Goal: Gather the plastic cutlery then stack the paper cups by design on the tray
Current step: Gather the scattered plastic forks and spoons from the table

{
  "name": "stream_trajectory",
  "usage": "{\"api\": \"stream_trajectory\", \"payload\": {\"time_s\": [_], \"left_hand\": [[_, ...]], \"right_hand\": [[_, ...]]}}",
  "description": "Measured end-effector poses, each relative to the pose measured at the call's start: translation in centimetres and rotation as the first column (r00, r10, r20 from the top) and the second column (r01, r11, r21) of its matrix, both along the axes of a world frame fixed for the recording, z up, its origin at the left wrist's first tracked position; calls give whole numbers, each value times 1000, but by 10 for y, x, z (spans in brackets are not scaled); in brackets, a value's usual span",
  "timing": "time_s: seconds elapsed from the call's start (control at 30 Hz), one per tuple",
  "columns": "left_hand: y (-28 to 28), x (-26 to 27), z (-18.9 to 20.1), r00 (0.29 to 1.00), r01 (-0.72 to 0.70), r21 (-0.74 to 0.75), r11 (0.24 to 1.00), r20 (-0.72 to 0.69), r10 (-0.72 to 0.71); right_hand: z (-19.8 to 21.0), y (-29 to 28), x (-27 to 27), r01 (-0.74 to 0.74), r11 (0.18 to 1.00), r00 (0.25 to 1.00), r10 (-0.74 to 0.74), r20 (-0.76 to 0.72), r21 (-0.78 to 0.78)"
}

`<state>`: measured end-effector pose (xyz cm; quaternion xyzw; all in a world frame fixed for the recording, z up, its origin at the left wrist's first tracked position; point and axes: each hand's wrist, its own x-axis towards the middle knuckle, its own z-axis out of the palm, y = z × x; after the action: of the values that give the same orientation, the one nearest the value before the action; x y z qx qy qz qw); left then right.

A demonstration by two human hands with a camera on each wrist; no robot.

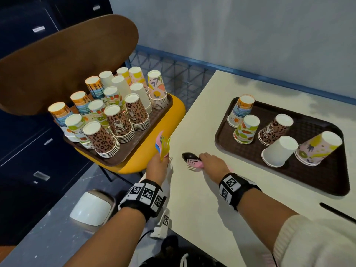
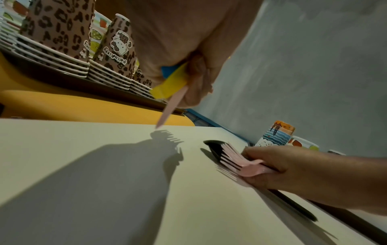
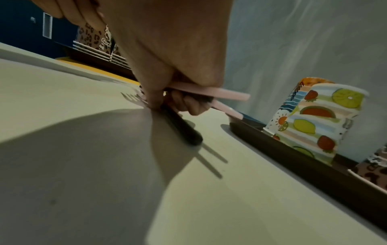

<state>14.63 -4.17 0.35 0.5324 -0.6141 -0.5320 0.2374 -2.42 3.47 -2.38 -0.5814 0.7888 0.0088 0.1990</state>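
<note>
My right hand [image 1: 212, 163] is low on the table [image 1: 202, 199], just beside the near left corner of the tray [image 1: 327, 182]. Its fingers are curled around pink forks [image 1: 194, 163], and they also touch a black spoon [image 1: 189, 156] which lies on the table under the forks. In the right wrist view the pink handles [image 3: 211, 92] stick out behind the palm toward the tray, and the black handle [image 3: 184, 131] rests on the table.

My left hand [image 1: 157, 166] is further from the tray, at the table's left edge. It is closed around a bundle of cutlery [image 1: 161, 145] in yellow, blue and pink, with the fork heads pointing up. In the left wrist view one pink handle [image 2: 170, 107] points down, its tip just above the table.

On the tray five groups of paper cups [image 1: 277, 135] stand upside down, sorted by design: beach, fruit, leopard, plain white and pink floral. Beyond my left hand, away from the tray, a second tray [image 1: 123, 157] lies on a yellow chair [image 1: 150, 155] and carries many more stacks of cups [image 1: 107, 114].
</note>
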Motion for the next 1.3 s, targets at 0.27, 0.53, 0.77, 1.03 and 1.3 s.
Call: {"api": "stream_trajectory", "payload": {"time_s": [0.27,0.53,0.77,1.03,1.3], "left_hand": [[27,-43,12,986,144,51,988,-89,-139],[88,-110,19,898,429,372,823,-273,-345],[140,-149,14,889,454,253,855,-192,-415],[196,-174,25,875,477,167,863,-184,-448],[211,-194,37,859,484,147,863,-271,-435]], "right_hand": [[40,27,5,644,762,612,-462,641,-66],[58,82,18,739,661,560,-499,661,-128],[53,138,-5,783,591,565,-547,618,-193],[63,207,-19,716,646,671,-536,512,-263],[52,279,-28,682,639,728,-544,417,-355]]}}
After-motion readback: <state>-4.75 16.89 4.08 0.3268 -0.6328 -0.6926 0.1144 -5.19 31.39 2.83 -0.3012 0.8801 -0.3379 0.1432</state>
